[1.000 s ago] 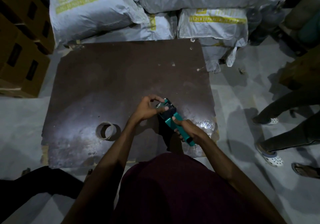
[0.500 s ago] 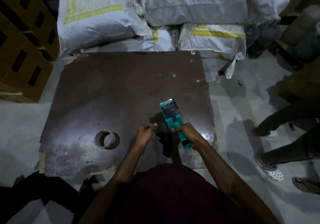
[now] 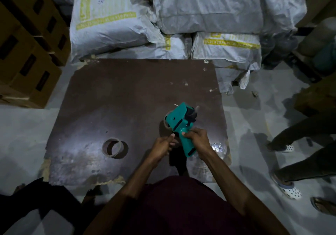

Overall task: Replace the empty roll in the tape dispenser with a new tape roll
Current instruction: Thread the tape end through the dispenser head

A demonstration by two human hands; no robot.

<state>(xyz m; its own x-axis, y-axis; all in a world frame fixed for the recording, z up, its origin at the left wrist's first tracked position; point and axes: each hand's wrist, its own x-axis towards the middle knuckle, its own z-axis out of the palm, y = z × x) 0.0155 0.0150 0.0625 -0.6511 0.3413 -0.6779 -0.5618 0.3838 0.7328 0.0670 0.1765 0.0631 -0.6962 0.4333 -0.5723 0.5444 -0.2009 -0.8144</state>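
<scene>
The right hand (image 3: 197, 140) is wrapped around the handle of the teal dispenser (image 3: 181, 125), held above the board (image 3: 127, 98); the left hand (image 3: 162, 146) is curled just beside it, pinching something I cannot make out. To do this well, steady the handle and feed the tape end squarely under the roller. A bare core (image 3: 113, 148) lies on the board, left of both hands

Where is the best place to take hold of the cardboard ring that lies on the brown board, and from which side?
Probably the rim of the cardboard ring, from above. It lies flat on the board with its hole facing up and nothing touching it, so a thumb outside and fingers inside the thin wall should pinch it well.
</scene>
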